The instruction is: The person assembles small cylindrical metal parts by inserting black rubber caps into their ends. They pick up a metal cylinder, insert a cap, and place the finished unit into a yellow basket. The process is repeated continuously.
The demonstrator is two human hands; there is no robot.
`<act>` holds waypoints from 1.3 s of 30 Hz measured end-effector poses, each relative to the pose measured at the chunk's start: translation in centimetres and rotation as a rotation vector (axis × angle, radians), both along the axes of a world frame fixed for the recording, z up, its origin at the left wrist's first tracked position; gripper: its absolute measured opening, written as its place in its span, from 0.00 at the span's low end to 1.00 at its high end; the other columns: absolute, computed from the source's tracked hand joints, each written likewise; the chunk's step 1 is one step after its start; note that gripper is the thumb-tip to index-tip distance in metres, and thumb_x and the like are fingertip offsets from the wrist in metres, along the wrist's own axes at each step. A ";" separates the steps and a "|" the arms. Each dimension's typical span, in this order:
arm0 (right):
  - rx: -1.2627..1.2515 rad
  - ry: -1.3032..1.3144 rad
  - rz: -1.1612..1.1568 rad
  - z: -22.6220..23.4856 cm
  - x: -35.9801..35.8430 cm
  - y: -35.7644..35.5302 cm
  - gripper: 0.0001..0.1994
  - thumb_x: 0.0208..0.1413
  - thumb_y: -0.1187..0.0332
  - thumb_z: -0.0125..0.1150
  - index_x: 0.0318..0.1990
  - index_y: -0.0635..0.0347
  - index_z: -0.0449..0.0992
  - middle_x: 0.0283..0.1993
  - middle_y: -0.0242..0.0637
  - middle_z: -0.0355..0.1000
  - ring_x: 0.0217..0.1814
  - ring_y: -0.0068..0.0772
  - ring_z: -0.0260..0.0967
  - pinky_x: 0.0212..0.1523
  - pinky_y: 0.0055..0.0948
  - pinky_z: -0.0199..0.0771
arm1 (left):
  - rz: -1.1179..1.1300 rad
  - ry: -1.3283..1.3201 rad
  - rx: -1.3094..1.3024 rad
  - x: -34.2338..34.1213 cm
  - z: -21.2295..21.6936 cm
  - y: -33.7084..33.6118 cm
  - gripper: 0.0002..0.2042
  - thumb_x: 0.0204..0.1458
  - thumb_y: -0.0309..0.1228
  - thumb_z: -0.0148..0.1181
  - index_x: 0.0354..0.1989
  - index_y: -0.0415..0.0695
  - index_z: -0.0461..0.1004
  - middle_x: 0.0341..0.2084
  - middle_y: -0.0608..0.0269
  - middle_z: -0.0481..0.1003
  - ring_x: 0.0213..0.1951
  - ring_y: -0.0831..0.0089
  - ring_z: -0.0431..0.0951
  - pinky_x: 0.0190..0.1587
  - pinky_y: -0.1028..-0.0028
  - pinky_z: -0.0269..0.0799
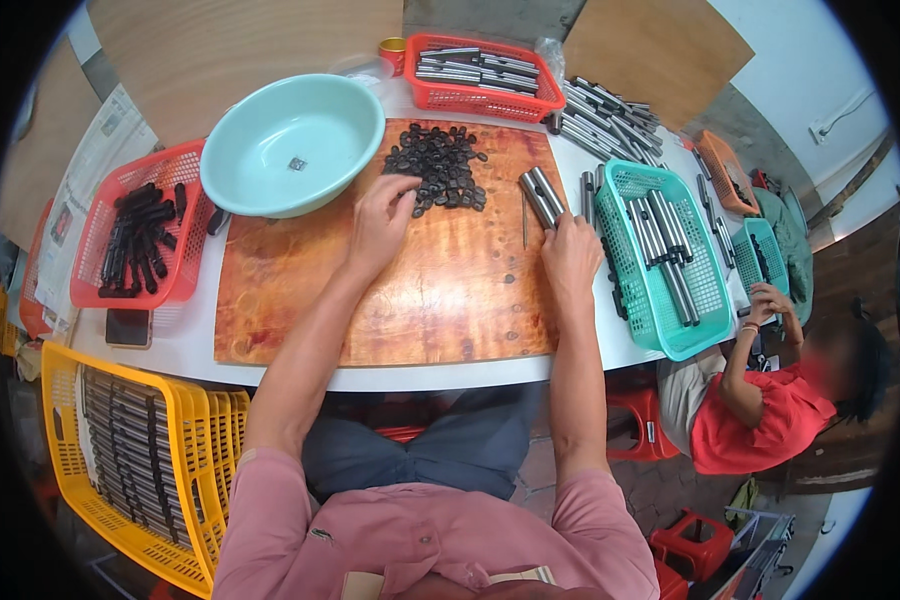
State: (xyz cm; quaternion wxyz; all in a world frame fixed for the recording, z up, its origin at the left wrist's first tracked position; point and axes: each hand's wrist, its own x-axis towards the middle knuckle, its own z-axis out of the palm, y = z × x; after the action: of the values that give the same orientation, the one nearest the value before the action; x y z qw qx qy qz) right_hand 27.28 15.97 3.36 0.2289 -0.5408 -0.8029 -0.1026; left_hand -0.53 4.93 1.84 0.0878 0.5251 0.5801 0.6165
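Hands: left hand fingers pinch at the pile of black rings at 12 o'clock on the wooden board; right hand grips two steel tubes at 1 o'clock. Teal basket of tubes lies at 3 o'clock on the surface, teal bowl at 11.
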 end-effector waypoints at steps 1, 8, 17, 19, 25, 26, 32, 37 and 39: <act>-0.015 0.008 -0.009 0.1 0.0 -0.3 0.10 0.53 0.68 0.69 0.38 0.63 0.78 0.37 0.47 0.78 0.39 0.54 0.78 0.41 0.50 0.78 | 0.006 -0.004 -0.003 0.1 -0.3 -0.2 0.09 0.60 0.25 0.60 0.46 0.38 0.82 0.43 0.56 0.80 0.41 0.67 0.82 0.40 0.71 0.79; -0.177 0.055 -0.006 0.8 -0.6 0.2 0.15 0.50 0.65 0.72 0.39 0.66 0.77 0.38 0.54 0.79 0.41 0.58 0.80 0.43 0.51 0.79 | 0.024 0.002 -0.001 -0.2 -0.3 -0.9 0.06 0.61 0.23 0.61 0.43 0.38 0.82 0.37 0.60 0.79 0.35 0.72 0.80 0.36 0.74 0.75; -0.300 0.164 0.013 2.5 -1.5 0.7 0.17 0.53 0.60 0.69 0.38 0.70 0.83 0.33 0.56 0.81 0.38 0.55 0.81 0.43 0.47 0.79 | -0.099 -0.093 -0.095 -0.3 -0.5 -1.0 0.09 0.62 0.26 0.60 0.47 0.37 0.82 0.40 0.59 0.81 0.37 0.74 0.81 0.39 0.75 0.77; -0.361 0.328 0.079 3.2 -2.6 -0.4 0.18 0.53 0.60 0.69 0.39 0.70 0.84 0.29 0.51 0.81 0.33 0.46 0.82 0.38 0.40 0.79 | -0.208 -0.308 -0.144 -0.6 -0.6 -1.0 0.13 0.64 0.28 0.59 0.54 0.36 0.78 0.44 0.58 0.81 0.41 0.73 0.81 0.42 0.75 0.78; -0.431 0.390 0.399 4.9 -9.5 -7.0 0.15 0.52 0.62 0.71 0.40 0.66 0.83 0.30 0.50 0.80 0.31 0.46 0.80 0.36 0.42 0.79 | -0.573 -0.853 -0.148 0.2 -0.7 -0.5 0.30 0.66 0.34 0.59 0.73 0.37 0.56 0.54 0.56 0.78 0.50 0.70 0.81 0.51 0.70 0.80; -0.425 0.406 0.451 4.3 -10.3 -7.4 0.15 0.52 0.62 0.71 0.40 0.66 0.82 0.30 0.49 0.80 0.32 0.47 0.80 0.36 0.42 0.79 | -0.577 -0.864 -0.100 0.4 -0.8 -0.4 0.27 0.66 0.33 0.59 0.71 0.37 0.60 0.54 0.57 0.77 0.52 0.69 0.81 0.51 0.69 0.80; -0.622 0.449 0.505 3.5 -13.0 -6.6 0.16 0.55 0.60 0.71 0.39 0.67 0.79 0.27 0.47 0.77 0.29 0.39 0.77 0.32 0.37 0.76 | -0.508 -1.032 -0.132 -1.3 -0.2 -1.2 0.20 0.68 0.29 0.54 0.66 0.37 0.65 0.47 0.59 0.77 0.49 0.68 0.82 0.54 0.64 0.82; -0.423 0.641 0.458 0.5 -12.4 -2.5 0.11 0.59 0.65 0.68 0.36 0.67 0.80 0.28 0.44 0.78 0.28 0.34 0.76 0.31 0.34 0.74 | -0.535 -1.121 -0.161 -1.0 -0.4 -1.0 0.18 0.69 0.28 0.52 0.64 0.36 0.65 0.45 0.56 0.76 0.46 0.65 0.82 0.53 0.62 0.83; -0.301 0.583 0.448 -0.2 -11.7 -2.0 0.09 0.59 0.68 0.68 0.36 0.67 0.80 0.30 0.45 0.78 0.28 0.36 0.77 0.31 0.36 0.74 | -0.537 -1.149 -0.186 -1.0 -0.5 -0.9 0.17 0.69 0.28 0.51 0.64 0.36 0.65 0.46 0.55 0.76 0.45 0.64 0.82 0.53 0.61 0.83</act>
State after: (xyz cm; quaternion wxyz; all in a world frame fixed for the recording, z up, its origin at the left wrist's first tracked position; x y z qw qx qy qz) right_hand 15.62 13.97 3.19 0.3821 -0.3862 -0.8085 0.2263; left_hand -1.51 4.03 1.32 0.5810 0.2282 0.3399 0.7034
